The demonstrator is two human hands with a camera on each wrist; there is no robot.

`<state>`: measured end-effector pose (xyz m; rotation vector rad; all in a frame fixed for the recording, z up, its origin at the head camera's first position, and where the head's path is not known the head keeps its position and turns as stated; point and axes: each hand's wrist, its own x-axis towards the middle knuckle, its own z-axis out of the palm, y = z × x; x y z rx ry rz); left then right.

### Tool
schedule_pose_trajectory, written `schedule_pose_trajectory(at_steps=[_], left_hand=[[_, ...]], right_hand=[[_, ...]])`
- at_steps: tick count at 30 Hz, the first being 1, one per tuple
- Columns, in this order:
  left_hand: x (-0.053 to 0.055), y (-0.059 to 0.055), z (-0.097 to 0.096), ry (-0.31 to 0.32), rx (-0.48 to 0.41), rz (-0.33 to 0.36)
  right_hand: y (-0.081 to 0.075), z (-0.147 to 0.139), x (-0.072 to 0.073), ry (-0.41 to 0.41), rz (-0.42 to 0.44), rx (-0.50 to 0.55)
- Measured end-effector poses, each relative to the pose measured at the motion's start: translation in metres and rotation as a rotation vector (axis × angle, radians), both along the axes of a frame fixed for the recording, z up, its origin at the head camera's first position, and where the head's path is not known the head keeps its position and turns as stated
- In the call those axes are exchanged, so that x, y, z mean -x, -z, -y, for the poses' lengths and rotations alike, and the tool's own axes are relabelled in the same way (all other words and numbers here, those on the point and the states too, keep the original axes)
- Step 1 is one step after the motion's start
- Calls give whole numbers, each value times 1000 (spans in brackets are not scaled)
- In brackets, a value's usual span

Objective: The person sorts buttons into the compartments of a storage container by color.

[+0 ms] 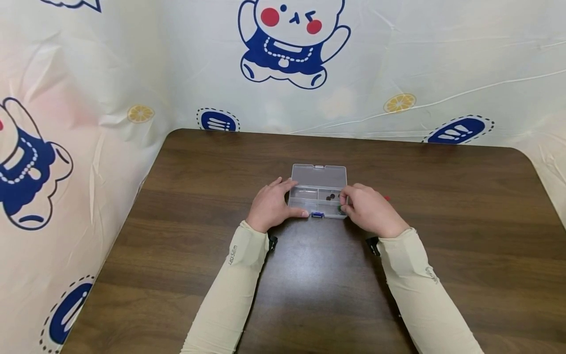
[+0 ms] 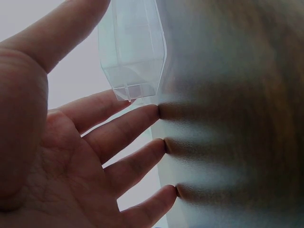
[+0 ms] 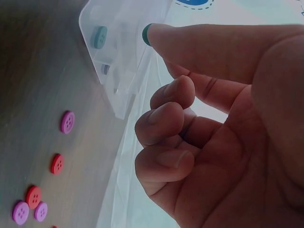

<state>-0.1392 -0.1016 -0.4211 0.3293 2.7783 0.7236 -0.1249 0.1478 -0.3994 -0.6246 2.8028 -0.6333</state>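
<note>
Jutting from right grip (image 1: 370, 206): green button (image 3: 146, 34)

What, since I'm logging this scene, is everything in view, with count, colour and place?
table: 1, brown, under the box
box: 1, clear with a blue catch, on the table, lid open
held button: 1, green, in the right hand
boxed button: 1, green, inside the box
dark pieces: at least 2, far right compartment
purple buttons: 3, on the table
red buttons: 2, on the table, plus something red cut off at the picture edge
cloth: sheets uncountable, pale, printed, behind the table
sleeves: 2, cream, on the arms
straps: 2, black, at the wrists
left hand: 1, bare, touching the box
right hand: 1, bare, pinching the held button
</note>
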Motion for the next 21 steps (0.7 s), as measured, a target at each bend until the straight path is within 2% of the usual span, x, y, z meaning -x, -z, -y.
schedule_pose_trajectory(at_steps=[21], left_hand=[[0,0,0,-3,-2,-6]], right_hand=[[5,10,4,-13,4,1]])
